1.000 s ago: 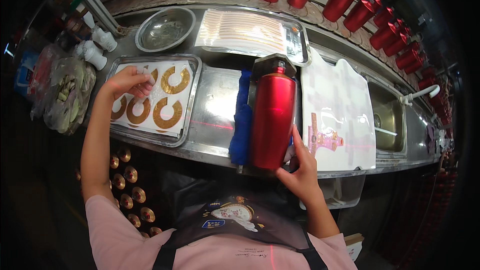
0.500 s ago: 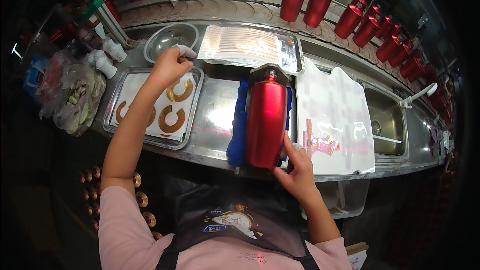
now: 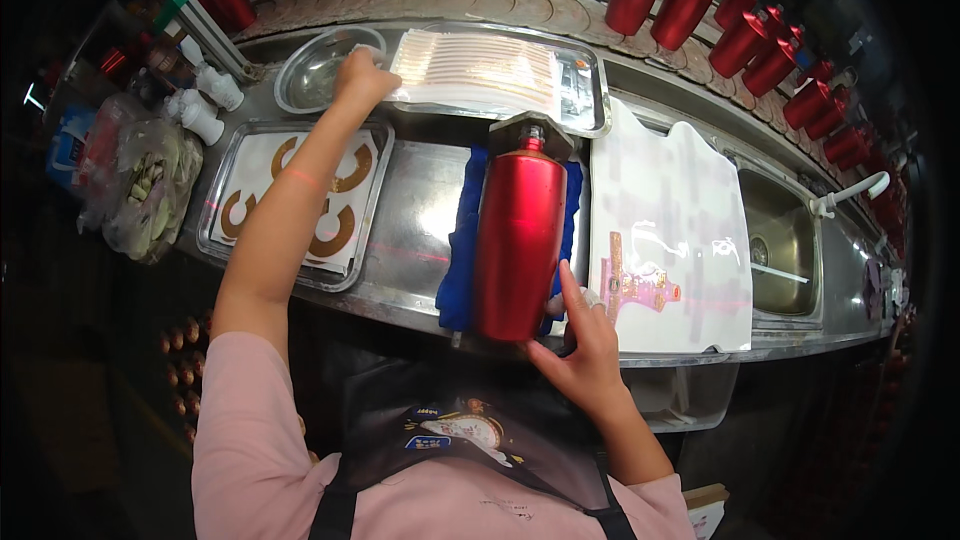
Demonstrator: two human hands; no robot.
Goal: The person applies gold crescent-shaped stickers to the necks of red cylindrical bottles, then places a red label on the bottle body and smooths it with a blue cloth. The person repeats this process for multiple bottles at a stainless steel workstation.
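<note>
Your glossy red bottle (image 3: 522, 245) lies over blue cloth (image 3: 457, 280), neck pointing far. Your right hand (image 3: 583, 345) holds its near right end between thumb and fingers. Your left hand (image 3: 365, 78), fingers narrow, contents impossible to tell, is now by the strip sheet's (image 3: 480, 70) left edge, no longer over the gold C-shapes (image 3: 347, 225).

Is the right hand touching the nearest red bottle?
Touching: the head view shows the right hand against the red bottle, at its lower right edge.
</note>
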